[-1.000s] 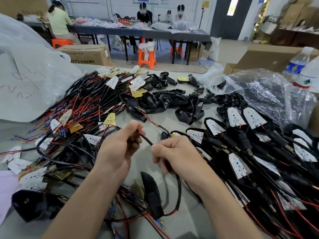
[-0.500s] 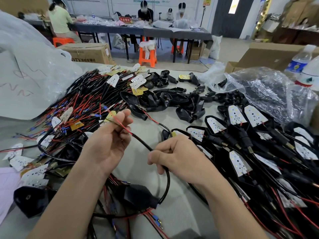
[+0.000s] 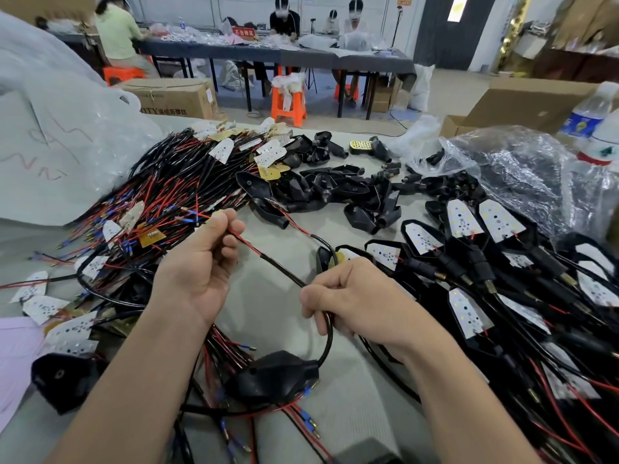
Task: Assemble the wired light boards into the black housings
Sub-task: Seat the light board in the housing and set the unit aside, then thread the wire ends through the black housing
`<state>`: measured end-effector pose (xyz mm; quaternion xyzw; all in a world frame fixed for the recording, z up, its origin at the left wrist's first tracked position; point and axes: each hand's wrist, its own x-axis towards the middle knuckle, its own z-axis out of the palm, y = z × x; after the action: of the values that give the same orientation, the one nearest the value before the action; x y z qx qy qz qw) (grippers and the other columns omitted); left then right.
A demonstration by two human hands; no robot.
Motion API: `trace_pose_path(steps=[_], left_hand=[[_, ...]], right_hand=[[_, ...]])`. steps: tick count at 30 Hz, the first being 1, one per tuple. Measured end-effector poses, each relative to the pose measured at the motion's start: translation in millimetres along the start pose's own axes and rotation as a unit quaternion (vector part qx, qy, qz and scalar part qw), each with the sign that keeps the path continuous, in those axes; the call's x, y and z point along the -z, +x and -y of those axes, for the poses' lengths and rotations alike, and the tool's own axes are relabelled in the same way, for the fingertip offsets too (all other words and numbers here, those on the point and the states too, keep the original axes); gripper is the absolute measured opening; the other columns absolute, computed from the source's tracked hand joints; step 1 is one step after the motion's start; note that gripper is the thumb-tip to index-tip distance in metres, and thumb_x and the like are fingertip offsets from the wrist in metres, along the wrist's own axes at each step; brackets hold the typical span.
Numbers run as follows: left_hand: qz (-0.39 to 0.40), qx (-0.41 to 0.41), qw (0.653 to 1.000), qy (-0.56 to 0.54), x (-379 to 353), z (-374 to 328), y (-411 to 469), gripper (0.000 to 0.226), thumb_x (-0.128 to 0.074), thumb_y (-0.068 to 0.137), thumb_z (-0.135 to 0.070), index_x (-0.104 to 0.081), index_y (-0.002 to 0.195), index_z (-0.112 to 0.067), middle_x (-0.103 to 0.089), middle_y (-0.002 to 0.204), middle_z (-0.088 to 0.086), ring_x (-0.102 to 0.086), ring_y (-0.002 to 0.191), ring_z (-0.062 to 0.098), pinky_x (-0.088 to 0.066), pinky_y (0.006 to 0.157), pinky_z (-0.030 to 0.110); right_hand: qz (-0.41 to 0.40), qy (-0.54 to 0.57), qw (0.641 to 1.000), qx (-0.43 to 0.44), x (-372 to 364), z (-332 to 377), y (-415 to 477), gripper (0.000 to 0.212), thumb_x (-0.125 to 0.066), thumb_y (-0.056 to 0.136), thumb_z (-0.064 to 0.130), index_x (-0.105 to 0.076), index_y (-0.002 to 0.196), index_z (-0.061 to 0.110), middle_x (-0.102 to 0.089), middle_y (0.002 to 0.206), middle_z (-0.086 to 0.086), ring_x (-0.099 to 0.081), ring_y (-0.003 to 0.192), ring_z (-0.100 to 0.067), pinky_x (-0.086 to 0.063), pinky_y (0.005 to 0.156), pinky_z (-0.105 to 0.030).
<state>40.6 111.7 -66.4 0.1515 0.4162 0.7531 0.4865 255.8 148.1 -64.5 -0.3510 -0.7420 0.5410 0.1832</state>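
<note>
The left hand (image 3: 201,266) pinches the cable (image 3: 284,272) by its red-and-black ends and the right hand (image 3: 365,296) grips it lower, the black housing (image 3: 274,376) low between the forearms near the surface (image 3: 351,413); threading seems under way, and next the slack likely needs drawing through.

Bright, even indoor light leaves only soft shadows. At far right a lit door window (image 3: 458,8) blows out white. Glare streaks the clear plastic bag (image 3: 522,175) at right. Wide-angle distortion bends the edges; the far background is soft.
</note>
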Motion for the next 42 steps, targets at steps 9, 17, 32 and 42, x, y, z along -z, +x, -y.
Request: trace_pose_path(steps=[9,17,32,42], left_hand=[[0.031,-0.003,0.997,0.075,-6.4,14.8,-1.0,0.018,-0.072,0.074,-0.034,-0.067,0.074,-0.017,-0.068,0.068,-0.003,-0.05,0.046,0.001,-0.04,0.041,0.01],[0.035,-0.021,0.991,0.128,-29.4,47.3,-13.0,0.015,-0.061,0.099,-0.007,-0.075,0.094,-0.005,-0.075,0.077,0.008,-0.068,0.06,0.009,-0.056,0.06,0.017],[0.067,-0.024,0.972,0.223,-31.3,59.0,-1.3,0.017,-0.06,0.099,0.002,-0.075,0.097,-0.006,-0.072,0.073,0.005,-0.06,0.055,0.009,-0.054,0.056,0.018],[0.058,-0.022,0.971,0.232,-32.1,61.8,-3.0,0.017,-0.061,0.098,0.0,-0.076,0.094,-0.007,-0.074,0.074,0.006,-0.059,0.052,0.008,-0.053,0.054,0.018]], right_hand=[[-0.338,-0.071,0.937,0.044,28.7,1.3,14.5,0.015,-0.063,0.081,0.026,-0.076,0.076,0.029,-0.071,0.063,0.01,-0.06,0.051,-0.004,-0.045,0.054,-0.015],[-0.226,-0.551,0.792,-0.135,139.4,36.5,80.3,0.013,-0.051,0.089,0.013,-0.059,0.079,0.012,-0.062,0.086,-0.007,-0.058,0.075,-0.028,-0.053,0.076,-0.039],[0.059,-0.432,0.773,-0.462,230.6,-13.8,120.1,0.043,-0.041,0.11,0.015,-0.038,0.146,-0.009,-0.035,0.15,-0.036,-0.056,0.104,-0.041,-0.041,0.082,-0.038],[-0.106,-0.495,0.794,-0.338,249.7,-35.2,102.0,0.034,-0.044,0.108,0.021,-0.064,0.108,-0.006,-0.062,0.116,-0.023,-0.052,0.092,-0.027,-0.048,0.093,-0.035]])
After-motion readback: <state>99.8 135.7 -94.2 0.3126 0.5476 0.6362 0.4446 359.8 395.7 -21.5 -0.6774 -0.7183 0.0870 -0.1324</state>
